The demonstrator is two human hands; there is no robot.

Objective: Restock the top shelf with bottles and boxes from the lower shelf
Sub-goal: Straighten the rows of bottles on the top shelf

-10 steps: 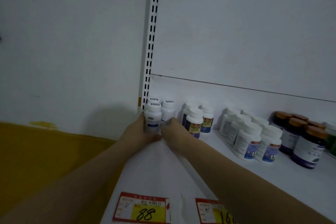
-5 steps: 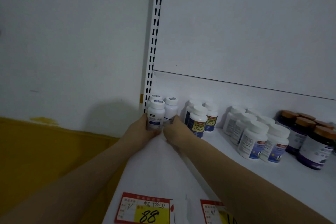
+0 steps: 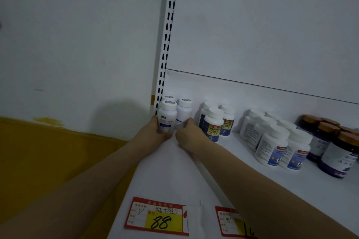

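**Shelf check, head view.**

1. Top shelf (image 3: 165, 176): white, with a bare strip between both forearms. Stock stands along the back.
2. Left hand (image 3: 155, 133): thumb at the 9 o'clock side, fingers curled round the lower body of the front bottle (image 3: 167, 117). Bottle is white w/ white cap, upright, in the shelf's far-left corner, just beside the slotted upright (image 3: 167, 44). Base on the shelf or lifted: cannot tell.
3. Right hand (image 3: 191, 135): fingers curled round the foot of the second bottle (image 3: 184, 111). Bottle is white, upright, just beside the front bottle at its 3 o'clock.
4. Third bottle (image 3: 168, 97): cap only, at 12 o'clock behind the front bottle.
5. At 3 o'clock of the hands:
   - DHA bottles (image 3: 213, 125), three, just beside the right hand; contact cannot be told.
   - White bottles w/ blue labels (image 3: 272, 146).
   - Dark bottles w/ brown caps (image 3: 339, 154), at frame edge.
6. Shelf front, 6 o'clock: price tag (image 3: 157, 216), red border, yellow field, handwritten "88". Second tag (image 3: 230, 221) at its 3 o'clock, part hidden by the right forearm.
7. Wall (image 3: 77, 35) at 9 o'clock: white above, yellow band (image 3: 38, 151) below.
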